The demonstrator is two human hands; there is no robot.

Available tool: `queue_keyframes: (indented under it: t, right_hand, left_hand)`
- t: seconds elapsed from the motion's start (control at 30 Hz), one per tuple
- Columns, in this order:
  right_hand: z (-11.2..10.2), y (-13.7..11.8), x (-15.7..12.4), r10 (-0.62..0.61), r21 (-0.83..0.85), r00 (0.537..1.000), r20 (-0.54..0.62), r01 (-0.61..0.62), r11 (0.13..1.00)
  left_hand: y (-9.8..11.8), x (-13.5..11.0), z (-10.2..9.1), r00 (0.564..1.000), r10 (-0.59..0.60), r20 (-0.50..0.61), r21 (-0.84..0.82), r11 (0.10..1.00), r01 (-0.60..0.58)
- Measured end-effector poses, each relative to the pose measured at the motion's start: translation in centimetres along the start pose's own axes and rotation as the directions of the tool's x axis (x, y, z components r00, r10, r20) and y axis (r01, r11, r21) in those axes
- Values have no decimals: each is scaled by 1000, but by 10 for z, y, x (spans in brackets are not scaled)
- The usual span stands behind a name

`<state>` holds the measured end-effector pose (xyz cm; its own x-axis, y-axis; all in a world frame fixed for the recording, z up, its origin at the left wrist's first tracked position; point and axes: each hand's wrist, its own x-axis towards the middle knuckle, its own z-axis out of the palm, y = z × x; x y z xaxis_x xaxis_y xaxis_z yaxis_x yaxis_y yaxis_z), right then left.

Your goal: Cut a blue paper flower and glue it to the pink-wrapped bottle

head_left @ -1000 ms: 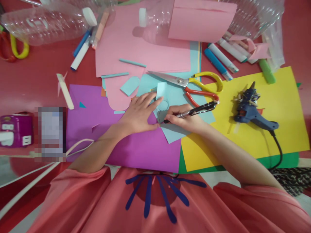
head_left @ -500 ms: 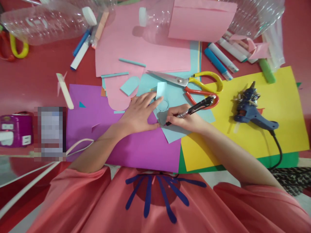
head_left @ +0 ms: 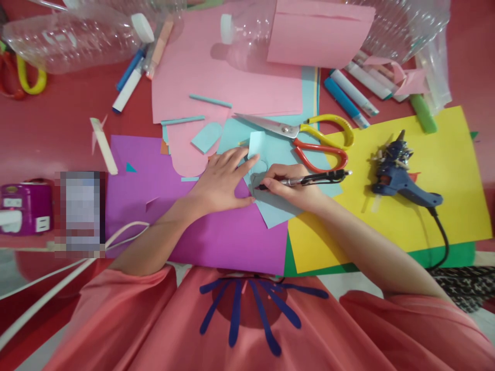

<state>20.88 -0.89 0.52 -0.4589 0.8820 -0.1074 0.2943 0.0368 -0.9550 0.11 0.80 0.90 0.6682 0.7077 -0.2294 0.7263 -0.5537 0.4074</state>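
My right hand (head_left: 292, 185) is closed around a black and silver pen (head_left: 315, 178), its tip down on a light blue sheet of paper (head_left: 276, 212). A drawn circle and curved lines show on that sheet by the pen tip. Flat and with fingers spread, my left hand (head_left: 218, 183) presses the sheet's left side and the purple paper (head_left: 232, 237). A small pale blue paper strip (head_left: 257, 143) lies by its fingertips. Just beyond my right hand rest scissors (head_left: 286, 130) with one yellow and one red handle, blades slightly apart.
A blue glue gun (head_left: 406, 185) lies on yellow paper (head_left: 436, 154) at the right. Plastic bottles (head_left: 77, 38) and markers (head_left: 129, 85) line the back, near a pink-wrapped bottle (head_left: 320, 36). At the left are a purple power socket (head_left: 27, 208), a blurred phone (head_left: 82, 211) and a white cable (head_left: 46, 299).
The pen tip has moved slightly up and left on the blue sheet, and the pen now leans lower to the right. My left hand has stayed in place.
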Motion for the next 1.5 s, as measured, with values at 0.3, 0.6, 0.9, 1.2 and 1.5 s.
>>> queue_keyframes:
  t: [0.3, 0.6, 0.9, 1.2, 1.5]
  right_hand:
    - [2, 7, -5, 9, 113, 991, -132, 6, 994]
    - [-1, 3, -4, 51, 146, 982, -182, -24, 989]
    - [-5, 1, -5, 43, -61, 954, -296, -64, 996]
    - [-4, -1, -3, 73, -104, 966, -249, -102, 989]
    - [-4, -1, -1, 58, -136, 963, -262, -97, 986]
  left_hand:
    - [0, -1, -2, 1000, -15, 9, -12, 1000, 15]
    - [-3, -1, 4, 999, -27, -32, -1, 1000, 27]
    - [-2, 0, 3, 999, -40, -4, -4, 999, 40]
    - [-3, -1, 5, 999, -25, -27, -22, 999, 25]
    - [-1, 0, 3, 999, -33, -9, 0, 999, 33]
